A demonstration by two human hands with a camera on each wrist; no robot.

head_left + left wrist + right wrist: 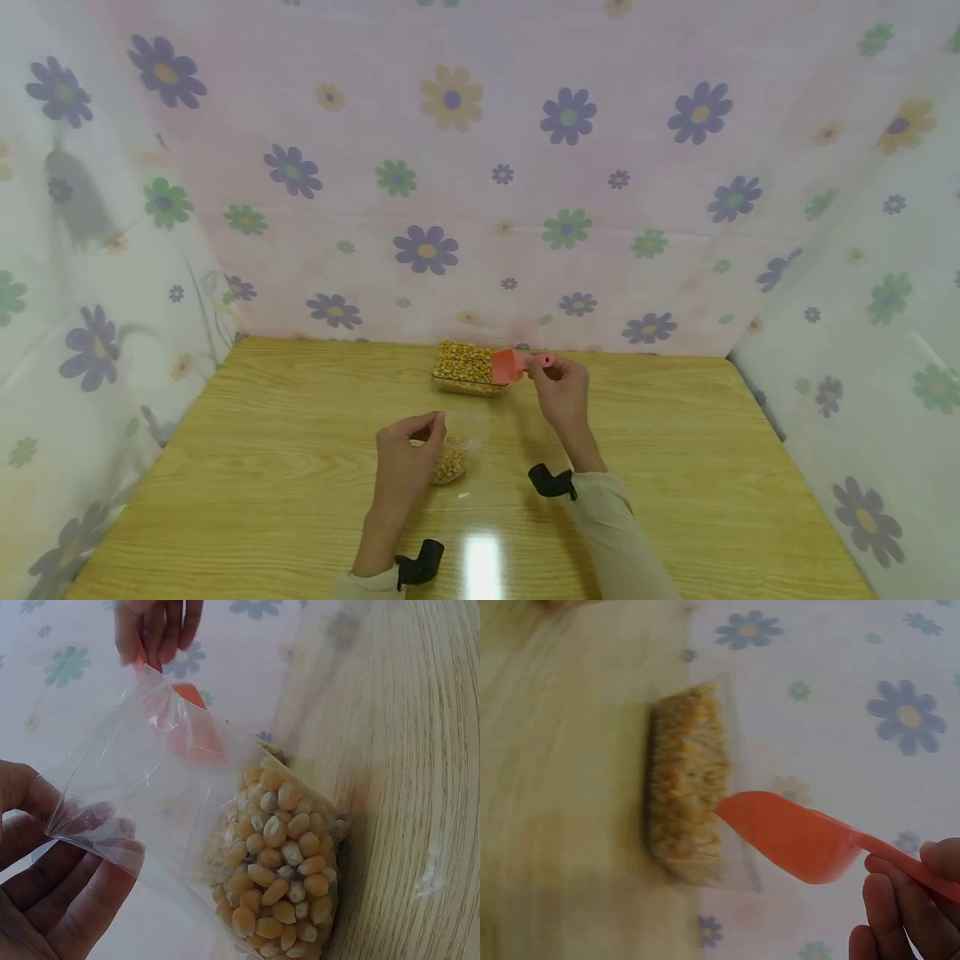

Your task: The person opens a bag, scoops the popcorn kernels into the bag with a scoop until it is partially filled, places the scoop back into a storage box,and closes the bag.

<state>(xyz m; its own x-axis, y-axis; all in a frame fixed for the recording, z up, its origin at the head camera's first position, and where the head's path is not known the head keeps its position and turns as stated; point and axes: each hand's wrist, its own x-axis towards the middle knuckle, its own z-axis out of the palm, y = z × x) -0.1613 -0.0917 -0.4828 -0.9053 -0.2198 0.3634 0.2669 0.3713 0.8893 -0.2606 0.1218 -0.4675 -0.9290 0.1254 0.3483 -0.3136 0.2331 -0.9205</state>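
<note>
My left hand pinches the upper edge of a clear plastic bag. Corn kernels fill the bag's lower part, which rests on the table. In my right hand is the handle of a pink-red scoop, held between thumb and fingers. The scoop's bowl overlaps the right end of a clear rectangular container in the head view. More corn kernels fill that container. The inside of the scoop is hidden in the right wrist view.
The wood-grain table ends at a flowered cloth that hangs behind it and on both sides. The container stands near the table's back edge, beyond the bag. A black wrist camera sits on each wrist.
</note>
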